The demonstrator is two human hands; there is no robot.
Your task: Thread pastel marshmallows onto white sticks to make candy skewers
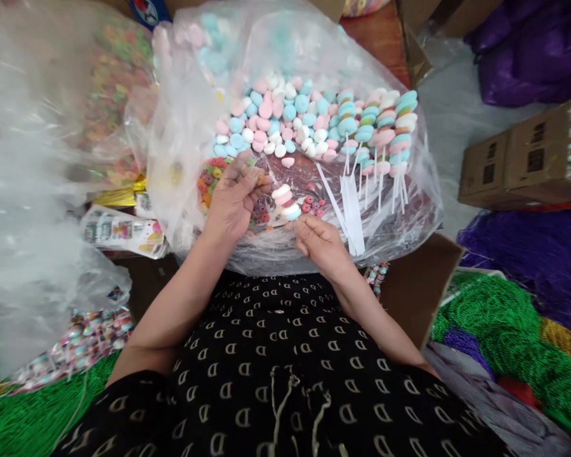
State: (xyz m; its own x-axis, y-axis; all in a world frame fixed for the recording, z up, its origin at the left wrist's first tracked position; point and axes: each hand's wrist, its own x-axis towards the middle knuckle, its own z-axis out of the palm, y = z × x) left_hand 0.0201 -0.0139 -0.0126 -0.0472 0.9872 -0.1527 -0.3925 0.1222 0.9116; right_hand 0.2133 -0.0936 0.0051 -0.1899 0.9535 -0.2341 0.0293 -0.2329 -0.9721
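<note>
My right hand is closed around the lower end of a candy skewer threaded with white, pink and blue candies. Just left of it, my left hand pinches a small orange-yellow gummy ring between thumb and fingers. A pile of colourful gummy rings lies beside and partly behind that hand. Between the hands are dark purplish rings, and several red rings lie above the right hand. Bare white sticks rest on the plastic to the right.
Beyond the hands, pink, blue and white candies are heaped on clear plastic. Several filled skewers lie at right. A bag of gummy rings stands left. Cardboard boxes and green cord bundles are at right.
</note>
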